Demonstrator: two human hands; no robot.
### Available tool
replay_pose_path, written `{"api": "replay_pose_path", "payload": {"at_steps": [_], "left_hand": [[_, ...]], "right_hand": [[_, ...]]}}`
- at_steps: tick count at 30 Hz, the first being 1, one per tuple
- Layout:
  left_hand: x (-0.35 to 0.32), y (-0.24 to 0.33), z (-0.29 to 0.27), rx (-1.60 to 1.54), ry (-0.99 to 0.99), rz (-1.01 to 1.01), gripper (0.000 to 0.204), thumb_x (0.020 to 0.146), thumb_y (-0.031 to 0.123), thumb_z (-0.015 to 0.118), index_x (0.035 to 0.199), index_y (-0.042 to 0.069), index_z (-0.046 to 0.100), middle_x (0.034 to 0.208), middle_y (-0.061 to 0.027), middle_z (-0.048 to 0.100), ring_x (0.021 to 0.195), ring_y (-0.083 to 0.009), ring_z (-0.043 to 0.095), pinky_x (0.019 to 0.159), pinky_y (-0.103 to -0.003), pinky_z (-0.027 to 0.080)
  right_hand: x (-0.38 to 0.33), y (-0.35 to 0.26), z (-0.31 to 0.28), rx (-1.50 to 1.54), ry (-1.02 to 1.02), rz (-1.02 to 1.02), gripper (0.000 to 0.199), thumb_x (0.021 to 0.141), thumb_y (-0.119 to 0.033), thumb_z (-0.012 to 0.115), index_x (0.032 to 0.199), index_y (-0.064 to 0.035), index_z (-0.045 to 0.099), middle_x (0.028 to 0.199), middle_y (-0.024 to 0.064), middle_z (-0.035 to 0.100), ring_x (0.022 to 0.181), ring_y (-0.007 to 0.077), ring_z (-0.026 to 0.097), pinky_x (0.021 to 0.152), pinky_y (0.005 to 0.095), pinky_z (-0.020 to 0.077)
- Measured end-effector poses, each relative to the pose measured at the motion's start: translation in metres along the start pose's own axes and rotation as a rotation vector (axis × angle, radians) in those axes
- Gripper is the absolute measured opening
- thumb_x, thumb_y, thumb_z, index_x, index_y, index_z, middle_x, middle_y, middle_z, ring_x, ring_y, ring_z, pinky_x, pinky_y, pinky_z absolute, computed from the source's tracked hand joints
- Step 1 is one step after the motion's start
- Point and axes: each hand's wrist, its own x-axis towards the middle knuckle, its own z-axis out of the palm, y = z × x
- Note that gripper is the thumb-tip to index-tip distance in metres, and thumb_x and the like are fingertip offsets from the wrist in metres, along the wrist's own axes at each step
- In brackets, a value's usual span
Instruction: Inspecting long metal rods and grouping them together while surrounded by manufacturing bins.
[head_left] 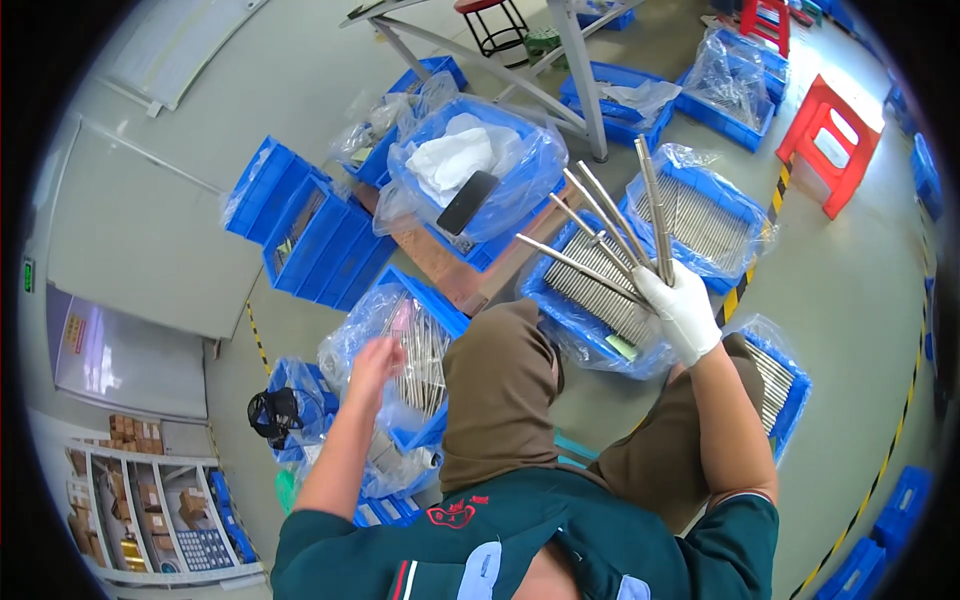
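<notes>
Green shirt [560, 520] filling six o'clock; right hand [680, 312] gripping rods [655, 210] angling toward eleven; left hand's [376, 366] grip unclear; four o'clock bin [793, 408] holding more.

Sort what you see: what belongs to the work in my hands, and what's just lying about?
Seemingly in use:
metal rods in the gloved right hand
blue bin of rods beside the bare left hand

Seemingly lying about:
black phone
red stool
</notes>
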Motion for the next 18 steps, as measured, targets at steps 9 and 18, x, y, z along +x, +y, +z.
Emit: {"api": "replay_pose_path", "payload": {"at_steps": [9, 18], "left_hand": [[0.044, 0.130, 0.260, -0.196, -0.872, 0.267, 0.027, 0.087, 0.019, 0.057, 0.104, -0.001, 0.059, 0.083, -0.0025, 0.059, 0.073, -0.0106, 0.054, 0.064, -0.024, 0.044], [0.065, 0.113, 0.291, -0.418, -0.967, 0.200, 0.025, 0.085, 0.009, 0.060, 0.107, -0.002, 0.059, 0.084, -0.0071, 0.064, 0.068, -0.0121, 0.059, 0.064, -0.023, 0.049]], "right_hand": [[0.005, -0.006, -0.019, -0.679, -0.003, -0.295, 0.043, 0.081, -0.039, 0.056, 0.094, 0.0018, 0.061, 0.077, 0.0133, 0.063, 0.073, 0.0188, 0.060, 0.067, 0.0328, 0.0466], [0.027, 0.007, -0.029, -0.584, 0.163, -0.163, 0.034, 0.085, -0.033, 0.055, 0.097, -0.0010, 0.060, 0.077, 0.0142, 0.061, 0.069, 0.0230, 0.061, 0.064, 0.0328, 0.0467]]}}
